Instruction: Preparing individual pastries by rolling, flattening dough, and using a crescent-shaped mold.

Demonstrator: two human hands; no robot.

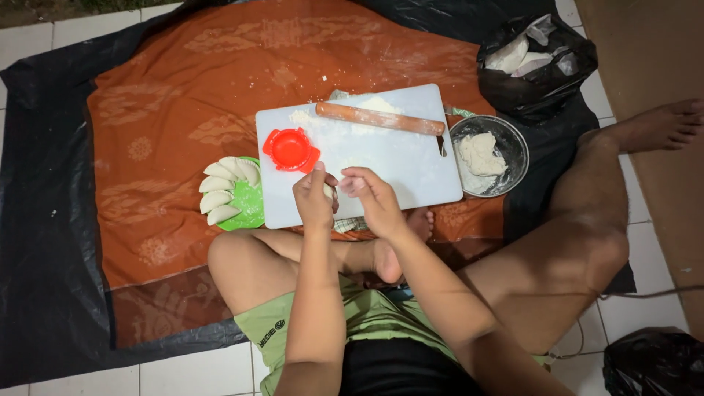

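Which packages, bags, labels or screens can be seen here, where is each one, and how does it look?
Black bag: top right, beyond the metal bowl; open, crumpled, glossy, with white packets inside.
Second black bag: bottom right on the tiles; closed, crumpled, glossy.
Shorts logo: small dark mark on the green shorts, bottom centre; too small to make out.
No signs or screens in view.

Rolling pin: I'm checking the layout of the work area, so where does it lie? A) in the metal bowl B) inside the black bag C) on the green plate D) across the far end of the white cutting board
D: the wooden rolling pin lies across the far, floured end of the white cutting board, apart from both hands.
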